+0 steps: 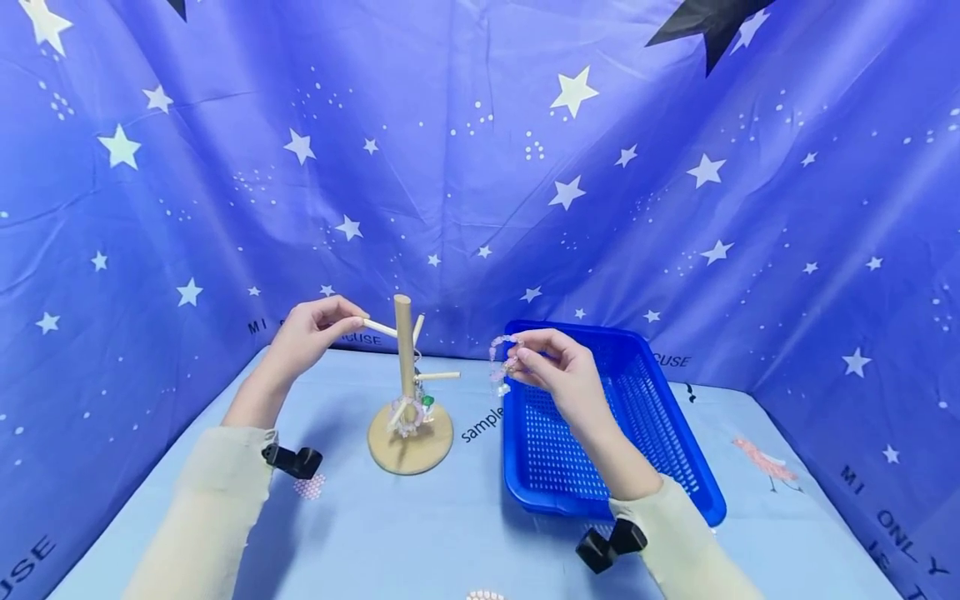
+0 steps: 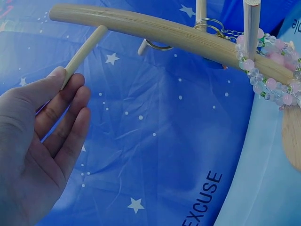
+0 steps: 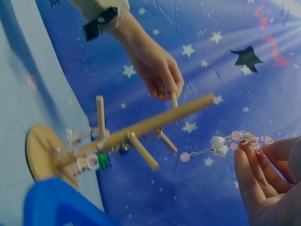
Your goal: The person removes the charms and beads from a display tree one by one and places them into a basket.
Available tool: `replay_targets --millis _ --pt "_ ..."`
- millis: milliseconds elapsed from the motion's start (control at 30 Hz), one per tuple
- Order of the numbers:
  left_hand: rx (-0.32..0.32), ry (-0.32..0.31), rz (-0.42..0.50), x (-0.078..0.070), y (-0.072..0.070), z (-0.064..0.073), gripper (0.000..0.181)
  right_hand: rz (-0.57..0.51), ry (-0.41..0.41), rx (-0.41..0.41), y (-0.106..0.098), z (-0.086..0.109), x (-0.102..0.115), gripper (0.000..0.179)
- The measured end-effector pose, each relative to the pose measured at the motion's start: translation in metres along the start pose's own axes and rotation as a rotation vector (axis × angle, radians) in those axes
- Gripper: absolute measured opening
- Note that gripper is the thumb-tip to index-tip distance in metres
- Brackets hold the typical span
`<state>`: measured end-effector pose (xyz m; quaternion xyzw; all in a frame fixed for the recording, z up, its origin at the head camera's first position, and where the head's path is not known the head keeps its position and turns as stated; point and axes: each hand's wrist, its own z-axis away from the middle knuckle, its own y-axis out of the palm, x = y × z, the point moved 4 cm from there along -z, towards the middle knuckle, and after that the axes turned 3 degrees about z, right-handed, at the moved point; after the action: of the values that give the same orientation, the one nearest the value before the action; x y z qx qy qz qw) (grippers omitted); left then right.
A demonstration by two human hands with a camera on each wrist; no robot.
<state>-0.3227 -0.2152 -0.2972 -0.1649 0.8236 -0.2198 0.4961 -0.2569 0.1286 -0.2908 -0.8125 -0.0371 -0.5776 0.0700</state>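
Observation:
A wooden peg stand (image 1: 405, 350) with a round base stands upright on the table. My left hand (image 1: 318, 333) pinches the tip of its upper left peg (image 2: 84, 54) between thumb and index finger. Right of the stand, above the basket's near-left rim, my right hand (image 1: 558, 371) pinches a pink beaded bracelet (image 1: 495, 358). A white flower charm (image 3: 219, 146) and a pink bead on a fine chain dangle from it. Low on the stand hangs another beaded bracelet (image 2: 270, 84). Keyrings (image 2: 209, 23) hang from other pegs, one with a green charm (image 3: 102, 160).
A blue perforated basket (image 1: 513, 475) stands on the right of the table. The pale blue tablecloth (image 1: 405, 533) carries printed words and a pink bird. Behind rises a blue curtain (image 1: 450, 167) with stars. At the near edge, a row of pale beads (image 1: 485, 595) is partly cut off.

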Motion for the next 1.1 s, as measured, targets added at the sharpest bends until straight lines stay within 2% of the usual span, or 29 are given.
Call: replay_targets --millis 367,567,767,1100 --pt "-0.008 -0.001 0.001 0.001 -0.001 0.005 0.021 0.058 0.029 -0.018 -0.022 -0.017 -0.006 0.03" --pt "0.005 -0.016 0.014 0.002 0.002 0.006 0.023 0.024 0.066 -0.015 -0.031 -0.026 -0.01 0.026" --pt "0.011 -0.017 0.015 0.0 0.0 0.006 0.023 -0.002 0.113 -0.005 -0.043 -0.038 -0.022 0.017" --pt "0.008 -0.005 0.025 0.0 0.0 0.001 0.021 -0.023 0.21 0.009 -0.066 -0.055 -0.051 0.013"
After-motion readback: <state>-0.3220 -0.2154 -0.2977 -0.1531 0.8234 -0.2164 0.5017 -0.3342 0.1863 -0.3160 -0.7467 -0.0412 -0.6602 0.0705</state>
